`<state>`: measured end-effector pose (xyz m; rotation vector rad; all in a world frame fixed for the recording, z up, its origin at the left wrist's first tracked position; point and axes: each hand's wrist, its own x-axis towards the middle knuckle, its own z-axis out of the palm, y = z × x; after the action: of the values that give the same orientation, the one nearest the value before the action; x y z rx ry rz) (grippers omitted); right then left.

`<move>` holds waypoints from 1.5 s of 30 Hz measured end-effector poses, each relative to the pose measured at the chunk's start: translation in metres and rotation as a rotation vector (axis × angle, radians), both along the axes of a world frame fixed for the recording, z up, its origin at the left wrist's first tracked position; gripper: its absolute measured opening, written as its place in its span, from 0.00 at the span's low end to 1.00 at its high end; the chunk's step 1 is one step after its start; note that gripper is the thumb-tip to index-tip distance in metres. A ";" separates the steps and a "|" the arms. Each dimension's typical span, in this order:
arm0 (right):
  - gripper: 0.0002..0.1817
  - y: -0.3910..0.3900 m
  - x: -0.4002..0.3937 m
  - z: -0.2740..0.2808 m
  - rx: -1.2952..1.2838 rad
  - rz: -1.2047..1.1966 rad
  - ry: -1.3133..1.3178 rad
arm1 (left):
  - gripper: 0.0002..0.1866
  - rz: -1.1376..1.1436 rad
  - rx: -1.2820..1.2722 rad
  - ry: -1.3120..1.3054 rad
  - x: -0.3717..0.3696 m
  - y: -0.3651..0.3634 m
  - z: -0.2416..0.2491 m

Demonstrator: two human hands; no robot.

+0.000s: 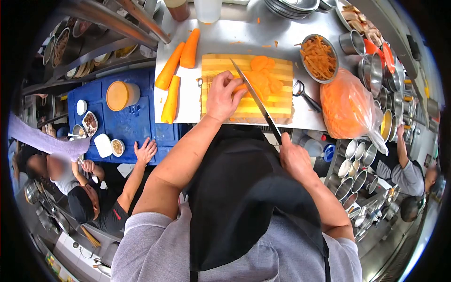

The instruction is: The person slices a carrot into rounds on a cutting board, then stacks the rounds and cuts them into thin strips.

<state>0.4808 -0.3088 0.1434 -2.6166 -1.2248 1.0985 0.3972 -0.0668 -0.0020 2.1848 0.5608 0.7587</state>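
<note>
My right hand [295, 159] grips the dark handle of a long kitchen knife [256, 98], its blade slanting up and left over the wooden cutting board [221, 61]. My left hand [225, 96] is on the board just left of the blade, fingers bent and pinched on a piece of carrot [239, 87], mostly hidden under them. Thin orange carrot slices [263, 77] lie in a loose pile right of the blade. Several whole peeled carrots [170, 66] rest on the steel counter to the left of the board.
Right of the board are a black-handled peeler [307, 97], a metal bowl of carrot peelings [319, 57] and a plastic bag of orange pieces [345, 105]. A blue surface at left holds an orange-lidded tub [120, 96]. A co-worker's hand [145, 150] rests there; another person stands far right.
</note>
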 end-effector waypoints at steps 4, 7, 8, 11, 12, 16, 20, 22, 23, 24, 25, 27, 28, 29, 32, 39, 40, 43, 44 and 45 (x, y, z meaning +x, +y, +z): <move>0.07 0.005 0.000 -0.022 -0.011 -0.018 0.013 | 0.16 0.003 0.022 -0.005 0.002 0.002 -0.003; 0.08 0.020 0.008 -0.061 0.004 -0.010 -0.003 | 0.15 0.029 0.053 -0.044 0.003 -0.001 -0.004; 0.08 0.027 0.010 -0.068 0.007 0.015 -0.017 | 0.15 0.029 0.040 -0.056 0.003 -0.001 -0.005; 0.08 0.026 0.019 -0.059 0.050 0.014 0.012 | 0.13 0.020 0.029 -0.054 0.000 0.002 -0.004; 0.09 0.025 0.022 -0.058 0.047 0.042 0.006 | 0.12 0.018 0.014 -0.041 0.000 0.000 -0.003; 0.09 0.018 0.018 -0.037 0.097 0.032 0.021 | 0.11 0.015 -0.016 -0.061 -0.001 0.001 -0.006; 0.08 0.013 0.009 -0.006 0.025 0.002 -0.002 | 0.11 0.008 -0.005 -0.059 -0.001 0.001 -0.005; 0.08 0.010 0.008 0.001 0.010 0.011 -0.012 | 0.12 0.004 -0.004 -0.060 0.000 0.001 -0.006; 0.08 0.008 0.007 0.004 -0.004 0.010 -0.017 | 0.12 0.000 0.012 -0.072 0.000 0.002 -0.005; 0.07 0.007 0.007 0.007 -0.018 0.009 -0.020 | 0.12 -0.003 0.029 -0.082 0.000 0.002 -0.005; 0.07 0.007 0.006 0.010 -0.020 0.010 -0.020 | 0.12 -0.002 0.027 -0.081 -0.001 0.002 -0.004; 0.07 0.008 0.005 0.015 -0.039 0.004 0.016 | 0.12 -0.009 0.027 -0.070 -0.001 0.002 -0.002; 0.07 0.007 0.004 0.014 -0.041 0.003 0.016 | 0.12 -0.009 0.025 -0.069 -0.001 0.002 -0.002; 0.07 0.006 0.003 0.011 -0.024 -0.001 0.017 | 0.12 -0.007 0.022 -0.072 0.000 0.002 -0.002; 0.07 0.007 0.001 0.004 -0.021 -0.006 0.030 | 0.12 -0.005 0.016 -0.072 -0.002 0.003 -0.003; 0.07 0.013 0.002 -0.052 0.031 -0.029 0.040 | 0.11 -0.007 0.015 -0.102 -0.001 0.003 -0.003; 0.07 0.015 0.005 -0.061 0.032 -0.024 0.036 | 0.11 -0.002 0.016 -0.106 -0.001 0.001 -0.004; 0.07 0.028 0.012 -0.068 0.049 -0.009 0.013 | 0.11 -0.009 -0.014 -0.074 -0.003 0.004 -0.006; 0.08 0.029 0.015 -0.056 0.032 0.016 0.008 | 0.11 0.003 -0.014 -0.077 -0.004 0.002 -0.006; 0.08 0.030 0.020 -0.044 0.016 0.041 -0.002 | 0.11 0.015 -0.012 -0.085 -0.002 0.001 -0.006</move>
<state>0.5006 -0.2791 0.0995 -2.5925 -1.2884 1.0875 0.3957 -0.0653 -0.0079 2.1286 0.5377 0.8505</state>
